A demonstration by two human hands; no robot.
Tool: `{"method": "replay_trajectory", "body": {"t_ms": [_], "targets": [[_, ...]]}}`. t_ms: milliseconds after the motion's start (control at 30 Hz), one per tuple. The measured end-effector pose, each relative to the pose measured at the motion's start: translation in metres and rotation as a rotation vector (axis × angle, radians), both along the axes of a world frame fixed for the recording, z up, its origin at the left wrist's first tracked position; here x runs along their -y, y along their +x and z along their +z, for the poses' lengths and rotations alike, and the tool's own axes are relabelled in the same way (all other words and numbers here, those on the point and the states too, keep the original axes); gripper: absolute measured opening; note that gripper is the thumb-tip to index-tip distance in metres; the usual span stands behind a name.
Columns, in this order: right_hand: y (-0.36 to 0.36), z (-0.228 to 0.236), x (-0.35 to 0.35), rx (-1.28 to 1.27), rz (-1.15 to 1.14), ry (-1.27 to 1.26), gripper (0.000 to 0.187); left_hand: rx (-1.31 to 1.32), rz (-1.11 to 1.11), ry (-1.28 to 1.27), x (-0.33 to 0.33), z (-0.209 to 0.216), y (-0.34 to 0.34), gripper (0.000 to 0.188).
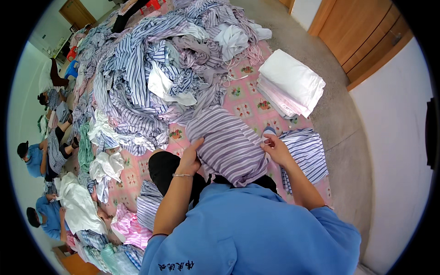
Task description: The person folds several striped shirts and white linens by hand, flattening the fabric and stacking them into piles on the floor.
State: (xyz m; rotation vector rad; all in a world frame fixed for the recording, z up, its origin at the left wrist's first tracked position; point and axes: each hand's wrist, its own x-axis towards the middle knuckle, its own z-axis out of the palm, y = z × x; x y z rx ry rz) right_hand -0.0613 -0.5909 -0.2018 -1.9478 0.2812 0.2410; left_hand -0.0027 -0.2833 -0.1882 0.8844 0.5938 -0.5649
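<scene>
While left grip (189, 158) and right grip (276, 149) clasp striped cloth (228, 145), blue shirt (270, 224), its lettering (176, 266) dark

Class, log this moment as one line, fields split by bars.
left hand: holds purple-grey striped cloth by left side | right hand: at its right edge | nearby: white-topped folded stack, striped heap

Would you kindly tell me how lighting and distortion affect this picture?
Head view: dark fisheye corners, the white wall visibly bowed at right, co-workers small near the left rim; head view: soft light, stripes clear on the held purple cloth, no strong glare there.
</scene>
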Motion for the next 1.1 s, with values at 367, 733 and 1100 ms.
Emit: {"method": "replay_trajectory", "body": {"t_ms": [367,733,1100], "targets": [[0.025,-0.016,-0.014,0.16,0.114,0.117,0.031,0.682,0.686,-0.179,-0.165,0.023,-0.086,0.058],[0.059,0.006,-0.12,0.091,0.63,0.059,0.03,0.472,1.468,0.05,-0.222,0.021,-0.243,0.015],[0.092,-0.008,-0.215,0.031,1.141,-0.07,0.028,0.944,1.852,-0.106,-0.171,0.068,-0.379,0.03]]}}
